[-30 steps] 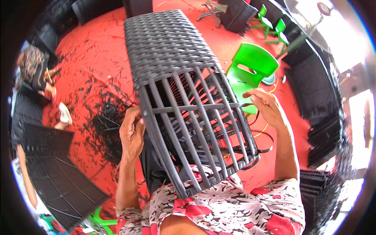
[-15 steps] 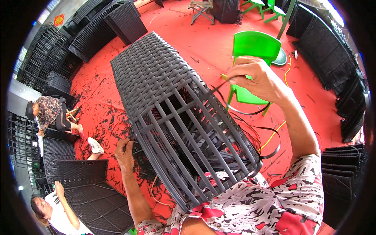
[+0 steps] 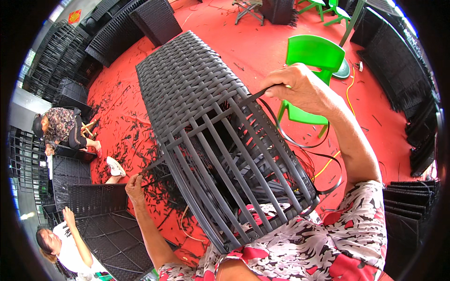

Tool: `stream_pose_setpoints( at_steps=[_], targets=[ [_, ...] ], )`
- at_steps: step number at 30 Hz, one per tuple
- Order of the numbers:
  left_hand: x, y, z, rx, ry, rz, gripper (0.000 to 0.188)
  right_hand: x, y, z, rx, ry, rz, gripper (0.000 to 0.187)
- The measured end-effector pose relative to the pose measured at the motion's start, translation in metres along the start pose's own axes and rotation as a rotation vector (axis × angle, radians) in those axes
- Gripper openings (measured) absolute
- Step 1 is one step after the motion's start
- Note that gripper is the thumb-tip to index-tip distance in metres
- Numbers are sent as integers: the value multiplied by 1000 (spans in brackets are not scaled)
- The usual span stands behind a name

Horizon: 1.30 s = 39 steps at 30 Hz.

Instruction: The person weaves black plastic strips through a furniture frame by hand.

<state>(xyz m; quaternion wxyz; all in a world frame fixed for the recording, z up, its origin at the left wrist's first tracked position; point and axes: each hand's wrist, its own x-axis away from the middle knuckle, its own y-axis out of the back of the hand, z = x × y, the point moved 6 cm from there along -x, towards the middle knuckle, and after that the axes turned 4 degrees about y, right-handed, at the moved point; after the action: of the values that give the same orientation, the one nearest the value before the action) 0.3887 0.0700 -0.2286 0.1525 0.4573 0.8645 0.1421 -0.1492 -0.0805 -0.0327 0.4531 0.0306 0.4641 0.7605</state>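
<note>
Strip (image 3: 258,95) looks mid-weave across basket (image 3: 192,84), left hand (image 3: 135,189) and right hand (image 3: 296,86) pinching it, probably needs snugging next.

Chair (image 3: 313,51) right of basketwork (image 3: 192,77)

1. Half-woven frame (image 3: 187,75): charcoal grey, with a tight over-under weave above and parallel grey lines below.
2. Strip (image 3: 260,95): plain black.
3. Wearer's top (image 3: 300,243): large white and grey flowers with black and red patches.
4. Floor (image 3: 375,136): bright red.
5. Scraps (image 3: 173,189): black, speckling that red.
6. Chair (image 3: 314,50): vivid plain green.
7. Cable (image 3: 347,93): yellow.
8. Round disc (image 3: 344,71): dull grey-green.
9. Panel at lower left (image 3: 112,239): black, crossed by slanting lines in a grid.
10. Nearer co-worker's top (image 3: 68,248): white.
11. Farther co-worker's top (image 3: 61,124): dark, mottled with paler patches.
12. Shoe (image 3: 115,166): white.
13. Wall paper square (image 3: 74,16): red and gold.
</note>
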Motion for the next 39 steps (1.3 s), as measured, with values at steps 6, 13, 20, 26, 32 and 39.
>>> stream_pose_setpoints(
  at_steps=[6, 13, 20, 26, 32, 39],
  targets=[
    [-4, 38, 38, -699, -251, -275, 13, 2, 5, -16, 98, -41, -153, 17],
    [49, -105, -172, 106, -296, 156, 26, 8, -4, -41, -215, -326, -47, 21],
    [64, -127, -209, 248, -403, 202, 16, 8, 1, -44, -693, -337, 68, 32],
    [75, -126, -206, 210, -520, 89, 19, 3, -2, -49, -634, -314, 63, 32],
    [72, -132, -190, 423, -161, 298, 16, 3, -5, -47, -521, -334, 85, 27],
    [53, -125, -190, 264, -50, 403, 5, -6, 9, -39, -120, -149, 109, 25]
  ],
)
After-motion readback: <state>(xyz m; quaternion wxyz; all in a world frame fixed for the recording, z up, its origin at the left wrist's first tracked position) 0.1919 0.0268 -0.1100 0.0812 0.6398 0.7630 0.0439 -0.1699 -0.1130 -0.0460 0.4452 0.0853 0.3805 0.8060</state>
